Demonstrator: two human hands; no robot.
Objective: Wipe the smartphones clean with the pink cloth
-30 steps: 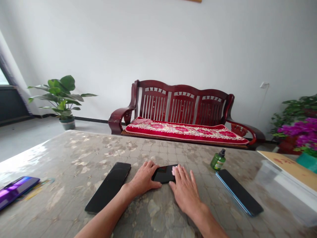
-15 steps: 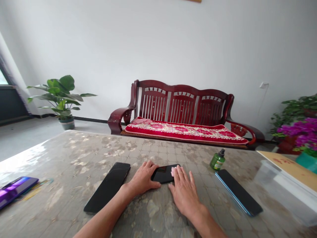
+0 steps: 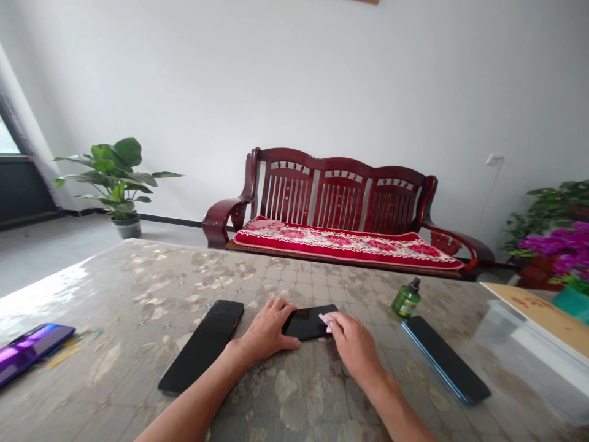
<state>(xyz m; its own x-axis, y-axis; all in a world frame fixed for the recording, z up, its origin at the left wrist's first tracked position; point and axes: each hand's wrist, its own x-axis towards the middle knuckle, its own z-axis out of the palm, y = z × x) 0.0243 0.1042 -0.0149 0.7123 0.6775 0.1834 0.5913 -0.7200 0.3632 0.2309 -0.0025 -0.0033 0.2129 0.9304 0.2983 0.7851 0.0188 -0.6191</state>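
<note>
A black smartphone (image 3: 307, 324) lies flat, screen up, on the table in front of me. My left hand (image 3: 270, 325) grips its left end, thumb along the near edge and fingers at the far edge. My right hand (image 3: 353, 341) is closed on a small pink cloth (image 3: 327, 320), which touches the phone's right end. To the left of my left hand lies another dark phone (image 3: 202, 347). Right of my right hand lies a phone with a blue edge (image 3: 446, 359), a green spray bottle (image 3: 406, 299) standing just behind it.
The table (image 3: 294, 393) has a patterned cover. A purple phone (image 3: 34, 350) lies at the far left. At the right stands a clear plastic box (image 3: 510, 350) with a tan board (image 3: 538, 307) on top. A wooden bench (image 3: 338, 190) is beyond the table.
My right hand has gone from lying flat with fingers spread over the cloth to closed around it at the phone's right end. My left hand stays on the phone.
</note>
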